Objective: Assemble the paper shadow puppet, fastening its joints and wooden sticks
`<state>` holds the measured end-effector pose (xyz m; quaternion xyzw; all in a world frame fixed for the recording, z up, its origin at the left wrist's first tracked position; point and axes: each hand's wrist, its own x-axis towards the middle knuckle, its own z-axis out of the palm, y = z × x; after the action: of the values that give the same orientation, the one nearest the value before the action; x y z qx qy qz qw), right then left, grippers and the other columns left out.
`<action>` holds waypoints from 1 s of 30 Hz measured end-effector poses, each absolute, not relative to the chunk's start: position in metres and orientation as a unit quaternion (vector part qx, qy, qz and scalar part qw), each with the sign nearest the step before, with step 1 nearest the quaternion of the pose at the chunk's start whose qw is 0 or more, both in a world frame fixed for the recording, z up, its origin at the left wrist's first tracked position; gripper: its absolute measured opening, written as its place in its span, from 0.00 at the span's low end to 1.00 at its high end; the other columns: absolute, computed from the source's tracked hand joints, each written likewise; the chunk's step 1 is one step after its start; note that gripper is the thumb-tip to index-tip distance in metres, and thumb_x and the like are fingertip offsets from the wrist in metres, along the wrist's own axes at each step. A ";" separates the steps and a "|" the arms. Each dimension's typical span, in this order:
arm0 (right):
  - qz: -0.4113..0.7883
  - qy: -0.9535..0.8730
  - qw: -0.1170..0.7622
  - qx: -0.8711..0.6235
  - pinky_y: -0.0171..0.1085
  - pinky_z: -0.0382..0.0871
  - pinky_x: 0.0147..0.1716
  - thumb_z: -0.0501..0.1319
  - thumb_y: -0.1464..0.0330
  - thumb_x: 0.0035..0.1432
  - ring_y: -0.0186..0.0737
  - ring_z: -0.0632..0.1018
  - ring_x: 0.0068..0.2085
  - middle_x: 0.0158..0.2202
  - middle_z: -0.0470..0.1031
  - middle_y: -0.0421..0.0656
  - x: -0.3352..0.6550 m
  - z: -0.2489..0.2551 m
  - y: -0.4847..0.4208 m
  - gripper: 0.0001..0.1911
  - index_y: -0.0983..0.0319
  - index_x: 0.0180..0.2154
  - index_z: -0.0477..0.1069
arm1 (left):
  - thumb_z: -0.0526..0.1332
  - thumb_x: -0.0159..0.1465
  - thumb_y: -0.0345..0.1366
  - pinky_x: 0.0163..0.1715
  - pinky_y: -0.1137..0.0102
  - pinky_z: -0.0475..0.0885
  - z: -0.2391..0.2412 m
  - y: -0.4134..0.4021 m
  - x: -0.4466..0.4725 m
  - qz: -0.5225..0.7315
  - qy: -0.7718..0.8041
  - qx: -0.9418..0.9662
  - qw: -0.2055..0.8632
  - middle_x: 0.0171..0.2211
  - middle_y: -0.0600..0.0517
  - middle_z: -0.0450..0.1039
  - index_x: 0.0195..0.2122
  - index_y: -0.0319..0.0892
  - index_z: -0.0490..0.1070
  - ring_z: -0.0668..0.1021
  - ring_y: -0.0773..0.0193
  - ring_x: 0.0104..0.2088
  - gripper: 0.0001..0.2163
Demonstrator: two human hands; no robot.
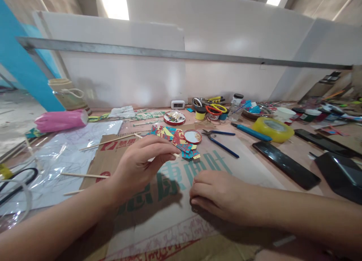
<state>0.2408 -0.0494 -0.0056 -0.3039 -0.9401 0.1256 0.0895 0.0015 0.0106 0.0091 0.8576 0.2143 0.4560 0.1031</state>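
My left hand [147,155] is raised over the printed cardboard, thumb and fingers pinched together. Between the fingertips shows the pale end of a thin stick [176,155]; the fingers hide most of it. My right hand [212,193] is low over the cardboard [181,212] with its fingers curled in, and whatever it may hold is hidden. Just beyond the hands lie patterned blue, red and yellow paper pieces [166,132] and a small red-rimmed lid [193,137] with gold beads. Blue-handled pliers [223,140] rest to the right of the lid.
Several wooden sticks [85,175] lie at left, near plastic-covered drawings [65,151] and a pink pouch [60,120]. Farther back are a bead dish [174,118], a digital clock [178,104] and paint pots [200,113]. At right are yellow tape [273,129], a cutter [251,132] and a phone [285,165].
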 end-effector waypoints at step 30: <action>0.131 -0.899 0.093 -0.408 0.39 0.67 0.40 0.58 0.67 0.64 0.42 0.76 0.40 0.40 0.77 0.47 0.267 0.022 -0.023 0.09 0.64 0.43 0.74 | 0.54 0.65 0.48 0.21 0.71 0.65 0.068 0.020 -0.037 0.406 0.489 0.772 -0.022 0.26 0.56 0.75 0.41 0.47 0.75 0.73 0.65 0.25 0.15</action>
<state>0.2671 -0.0231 0.0216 -0.4084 -0.8985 0.1307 0.0934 -0.0370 0.0196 0.0679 0.7720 0.4888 0.4058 -0.0216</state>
